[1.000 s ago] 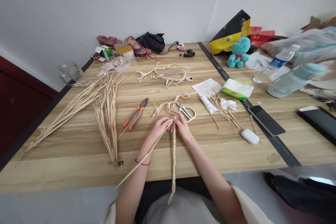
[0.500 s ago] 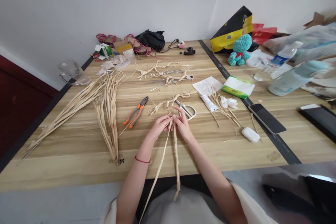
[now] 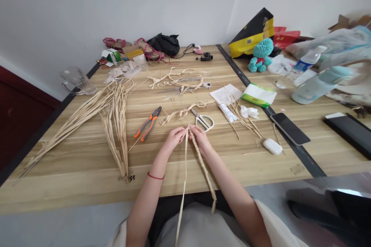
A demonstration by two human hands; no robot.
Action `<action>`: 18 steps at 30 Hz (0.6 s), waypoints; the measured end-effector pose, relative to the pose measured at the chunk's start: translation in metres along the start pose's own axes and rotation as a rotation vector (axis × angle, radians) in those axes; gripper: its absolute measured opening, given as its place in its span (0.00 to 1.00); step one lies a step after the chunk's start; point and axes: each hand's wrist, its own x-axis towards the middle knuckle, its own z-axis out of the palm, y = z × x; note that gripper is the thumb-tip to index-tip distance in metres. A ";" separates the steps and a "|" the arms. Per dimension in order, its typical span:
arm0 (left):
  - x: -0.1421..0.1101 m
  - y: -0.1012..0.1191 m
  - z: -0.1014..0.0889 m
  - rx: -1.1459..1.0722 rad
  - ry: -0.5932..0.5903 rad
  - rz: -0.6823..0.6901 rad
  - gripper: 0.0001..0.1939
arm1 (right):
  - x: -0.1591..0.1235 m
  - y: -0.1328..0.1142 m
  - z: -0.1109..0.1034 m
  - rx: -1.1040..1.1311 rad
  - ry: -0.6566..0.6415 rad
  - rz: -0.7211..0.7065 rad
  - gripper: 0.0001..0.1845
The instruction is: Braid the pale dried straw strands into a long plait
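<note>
Close together above the table's front half, my left hand and my right hand both pinch one piece of straw work. From my right fingers a wrapped straw stem hangs down and slants right over the table edge. A loose flat straw strip trails from my left fingertips toward my lap. The fingers hide the point where strip and stem meet. Just beyond my right hand lie white-handled scissors, open a little. Orange-handled pliers rest left of my left hand.
Bundles of long straw spread over the left side. Straw-wrapped branch shapes lie ahead, with thin metal rods behind. To the right are a phone, a white earbud case, a tissue pack and a pale blue bottle.
The stem's lower end has swung right, and the loose strip has swung right to hang more steeply. My right index finger has come down from its raised position.
</note>
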 end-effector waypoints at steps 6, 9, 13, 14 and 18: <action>-0.002 0.004 0.001 0.065 -0.038 0.015 0.17 | 0.002 0.002 0.001 0.013 0.029 -0.008 0.13; -0.003 0.005 0.002 0.058 -0.043 0.021 0.17 | 0.001 0.001 0.001 0.023 0.017 -0.022 0.13; -0.002 0.005 0.005 0.012 -0.033 0.020 0.17 | 0.004 0.001 -0.001 0.054 0.000 -0.027 0.12; -0.002 0.004 0.006 0.002 -0.033 0.013 0.16 | 0.005 0.001 -0.002 0.061 0.003 -0.024 0.12; -0.002 0.005 0.007 -0.012 -0.059 -0.017 0.14 | 0.008 0.001 -0.005 0.068 0.038 0.009 0.12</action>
